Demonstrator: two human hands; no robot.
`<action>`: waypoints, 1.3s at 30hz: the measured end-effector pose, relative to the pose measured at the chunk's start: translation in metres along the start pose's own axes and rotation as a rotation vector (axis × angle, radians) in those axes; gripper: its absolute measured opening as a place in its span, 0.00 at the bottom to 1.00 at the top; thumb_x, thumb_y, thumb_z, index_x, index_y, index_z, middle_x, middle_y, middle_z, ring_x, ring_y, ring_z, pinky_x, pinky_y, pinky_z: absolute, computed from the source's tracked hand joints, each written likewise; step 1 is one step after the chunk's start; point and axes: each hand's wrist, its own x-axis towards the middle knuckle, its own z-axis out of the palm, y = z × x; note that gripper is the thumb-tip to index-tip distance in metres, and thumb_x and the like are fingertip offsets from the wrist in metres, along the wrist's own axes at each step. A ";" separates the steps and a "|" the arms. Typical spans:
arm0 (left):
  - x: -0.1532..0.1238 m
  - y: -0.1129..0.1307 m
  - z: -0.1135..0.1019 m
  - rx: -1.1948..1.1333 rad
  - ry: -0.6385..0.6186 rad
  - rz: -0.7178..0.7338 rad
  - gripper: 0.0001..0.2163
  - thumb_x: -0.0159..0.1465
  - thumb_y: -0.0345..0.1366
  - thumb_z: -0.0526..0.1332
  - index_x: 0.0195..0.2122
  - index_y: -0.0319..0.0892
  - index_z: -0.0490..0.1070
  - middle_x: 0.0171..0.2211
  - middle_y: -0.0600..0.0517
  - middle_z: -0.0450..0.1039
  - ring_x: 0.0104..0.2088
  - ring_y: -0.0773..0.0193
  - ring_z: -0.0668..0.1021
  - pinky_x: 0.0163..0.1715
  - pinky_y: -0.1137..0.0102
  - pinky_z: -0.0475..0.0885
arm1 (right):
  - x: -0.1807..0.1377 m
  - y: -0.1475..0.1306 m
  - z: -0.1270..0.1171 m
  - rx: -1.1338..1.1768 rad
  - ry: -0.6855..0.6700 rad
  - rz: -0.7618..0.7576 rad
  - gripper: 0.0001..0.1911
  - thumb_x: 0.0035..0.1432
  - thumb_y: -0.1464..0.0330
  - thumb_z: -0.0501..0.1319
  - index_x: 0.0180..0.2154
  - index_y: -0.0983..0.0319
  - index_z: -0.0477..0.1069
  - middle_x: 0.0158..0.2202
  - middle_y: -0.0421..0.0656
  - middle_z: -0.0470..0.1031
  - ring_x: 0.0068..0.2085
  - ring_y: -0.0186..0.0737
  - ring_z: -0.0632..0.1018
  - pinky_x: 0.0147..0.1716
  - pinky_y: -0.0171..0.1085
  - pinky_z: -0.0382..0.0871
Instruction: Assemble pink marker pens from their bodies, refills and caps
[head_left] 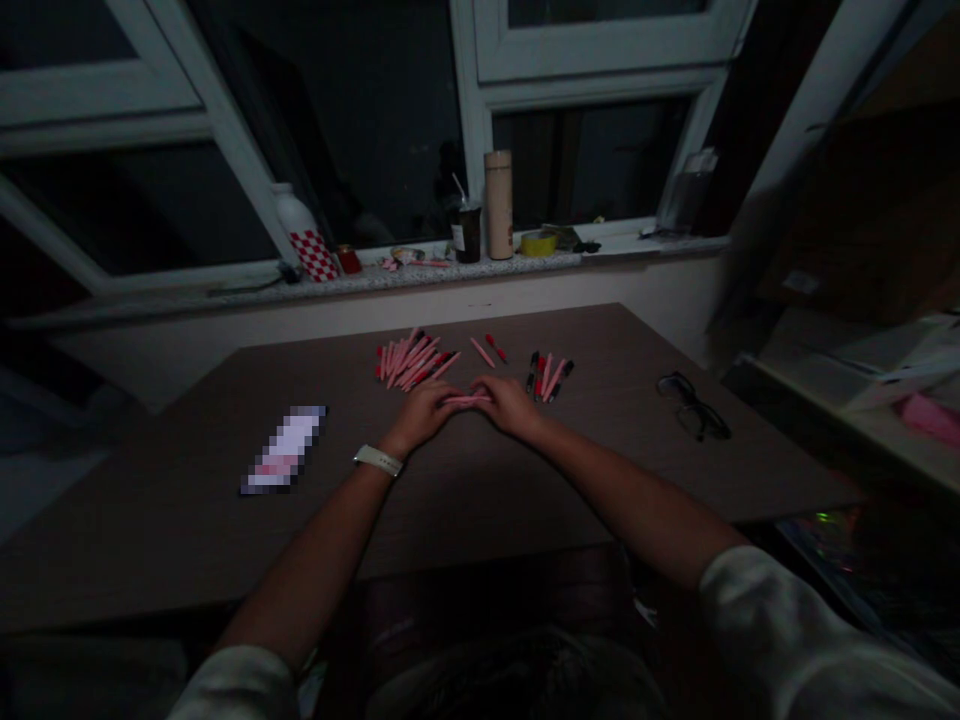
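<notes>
As dark windows (352, 110) stand beyond a brown table (480, 500), a person's left hand (421, 412) and right hand (512, 403) meet over it, a heap of pink, red and black pens (409, 362) beyond the left, a smaller cluster (548, 380) beside the right, both gripping a slim pink pen (468, 399) between them.

The surface (465, 500) bears one phone (286, 449), one pair of glasses (691, 406) and two bunches of pens (412, 362) (549, 378), too crowded to count singly, with one tan flask (499, 205) beyond it.
</notes>
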 end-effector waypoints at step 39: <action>-0.001 0.006 0.002 0.031 0.015 -0.027 0.17 0.73 0.46 0.55 0.50 0.42 0.78 0.50 0.42 0.80 0.53 0.52 0.79 0.56 0.56 0.72 | 0.003 0.007 0.009 0.012 0.126 0.143 0.12 0.66 0.60 0.63 0.42 0.62 0.76 0.37 0.45 0.82 0.36 0.40 0.80 0.36 0.34 0.66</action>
